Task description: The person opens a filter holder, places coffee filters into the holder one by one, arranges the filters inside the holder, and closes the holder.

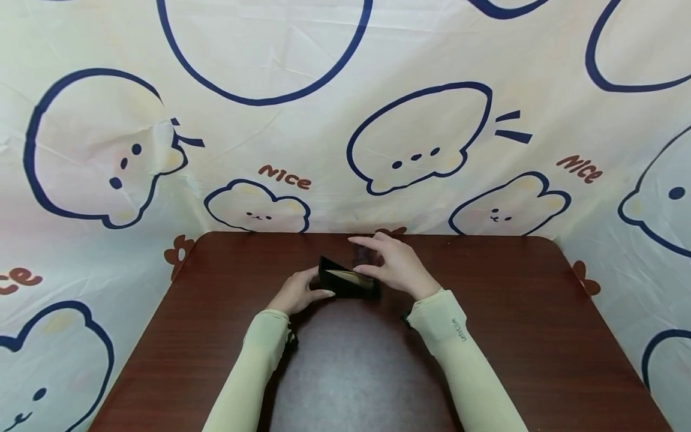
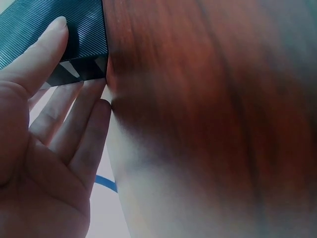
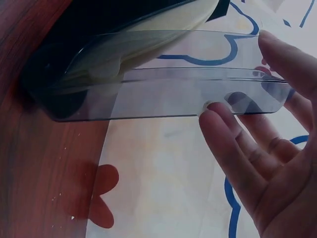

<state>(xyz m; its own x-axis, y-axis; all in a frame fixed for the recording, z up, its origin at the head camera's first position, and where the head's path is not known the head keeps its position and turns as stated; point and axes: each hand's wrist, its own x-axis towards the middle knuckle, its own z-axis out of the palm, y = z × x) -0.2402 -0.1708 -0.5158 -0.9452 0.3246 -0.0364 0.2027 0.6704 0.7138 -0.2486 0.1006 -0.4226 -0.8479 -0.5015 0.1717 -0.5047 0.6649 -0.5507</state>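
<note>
My left hand [image 1: 296,292] holds a black box [image 1: 342,288] near the far side of the table. In the left wrist view the thumb lies on the box's fine-ribbed face [image 2: 86,29], with fingers at its lower side. The box stands tilted with one side open, and something pale cream [image 3: 163,42] shows inside; what it is I cannot tell. My right hand [image 1: 402,264] pinches a clear plastic tray [image 3: 158,101] between thumb and fingers. The tray overlaps the box's open side in the right wrist view; whether they touch is unclear.
The dark brown wooden table [image 1: 486,336] has rounded far corners. A pale cloth [image 1: 318,132] with blue cartoon outlines hangs behind it and along both sides. The box and tray are close to the table's far edge.
</note>
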